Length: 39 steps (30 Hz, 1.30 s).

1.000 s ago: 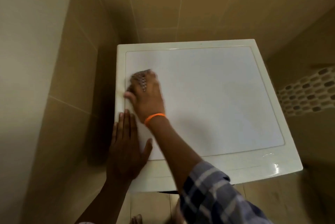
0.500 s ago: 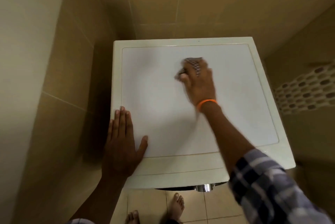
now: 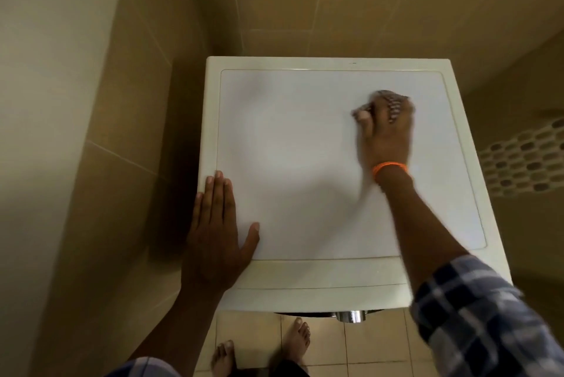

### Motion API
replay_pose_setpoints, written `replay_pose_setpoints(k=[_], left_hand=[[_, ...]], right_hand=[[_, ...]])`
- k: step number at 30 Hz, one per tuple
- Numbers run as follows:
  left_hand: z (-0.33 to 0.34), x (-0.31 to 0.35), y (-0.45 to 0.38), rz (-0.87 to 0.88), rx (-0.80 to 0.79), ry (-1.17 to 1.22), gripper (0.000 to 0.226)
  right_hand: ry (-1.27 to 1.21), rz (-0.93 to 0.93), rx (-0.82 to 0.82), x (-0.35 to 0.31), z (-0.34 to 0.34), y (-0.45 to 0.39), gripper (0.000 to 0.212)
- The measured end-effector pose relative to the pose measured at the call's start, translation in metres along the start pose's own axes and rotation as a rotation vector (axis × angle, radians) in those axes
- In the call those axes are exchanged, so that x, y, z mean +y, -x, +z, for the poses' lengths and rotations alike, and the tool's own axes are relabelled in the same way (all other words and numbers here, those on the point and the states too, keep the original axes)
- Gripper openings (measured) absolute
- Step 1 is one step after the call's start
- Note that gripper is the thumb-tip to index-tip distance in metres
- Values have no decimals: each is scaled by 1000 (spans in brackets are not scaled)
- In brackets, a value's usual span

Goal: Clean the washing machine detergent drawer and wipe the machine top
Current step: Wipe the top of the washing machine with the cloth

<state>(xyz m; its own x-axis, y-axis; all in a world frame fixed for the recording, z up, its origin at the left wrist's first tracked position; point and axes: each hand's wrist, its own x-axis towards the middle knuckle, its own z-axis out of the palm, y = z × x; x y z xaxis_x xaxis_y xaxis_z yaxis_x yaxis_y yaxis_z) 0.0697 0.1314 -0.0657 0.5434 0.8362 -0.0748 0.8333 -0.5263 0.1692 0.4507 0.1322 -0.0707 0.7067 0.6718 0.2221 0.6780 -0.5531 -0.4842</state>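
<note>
The white washing machine top [image 3: 293, 163] fills the middle of the head view. My right hand [image 3: 386, 129], with an orange band at the wrist, grips a checked cloth [image 3: 393, 102] and presses it on the far right part of the top; the hand is blurred. Most of the cloth is hidden under the fingers. My left hand [image 3: 215, 230] lies flat with straight fingers on the near left edge of the top. The detergent drawer is not in view.
Beige tiled walls close in behind and to the left of the machine. A patterned hexagon tile strip [image 3: 525, 157] runs on the right wall. A chrome door part [image 3: 351, 315] shows under the front edge. My bare feet [image 3: 259, 349] stand on the tiled floor below.
My right hand has swept the cloth from the left side of the top across to the far right. My left hand has stayed flat at the near left edge.
</note>
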Motion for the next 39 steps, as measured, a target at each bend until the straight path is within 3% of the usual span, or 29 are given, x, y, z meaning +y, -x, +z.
replay_pose_setpoints(k=[7, 11, 14, 16, 21, 26, 29, 35, 39], left_hand=[[-1, -1, -1, 5, 2, -9, 93], [3, -7, 1, 84, -59, -167, 93], [0, -2, 2, 5, -13, -75, 95], [-3, 2, 2, -10, 12, 4, 95], [-5, 1, 0, -4, 11, 22, 93], [-7, 3, -1, -6, -14, -11, 93], [-5, 3, -3, -11, -29, -29, 94], [-5, 3, -2, -13, -61, -46, 94], [-6, 4, -4, -19, -64, -30, 96]], right_hand=[[-81, -308, -183, -200, 94, 67, 57], [-20, -447, -297, -248, 115, 91, 60], [-55, -535, -319, -228, 111, 79, 56], [-88, -494, -327, -205, 101, 60, 55], [-69, -412, -180, -91, 54, -10, 53], [27, -108, -91, 38, -2, -65, 51], [96, 17, -24, 81, -34, -78, 50], [140, 191, 30, 63, -19, -81, 60], [50, -1, 12, -23, 32, -53, 59]])
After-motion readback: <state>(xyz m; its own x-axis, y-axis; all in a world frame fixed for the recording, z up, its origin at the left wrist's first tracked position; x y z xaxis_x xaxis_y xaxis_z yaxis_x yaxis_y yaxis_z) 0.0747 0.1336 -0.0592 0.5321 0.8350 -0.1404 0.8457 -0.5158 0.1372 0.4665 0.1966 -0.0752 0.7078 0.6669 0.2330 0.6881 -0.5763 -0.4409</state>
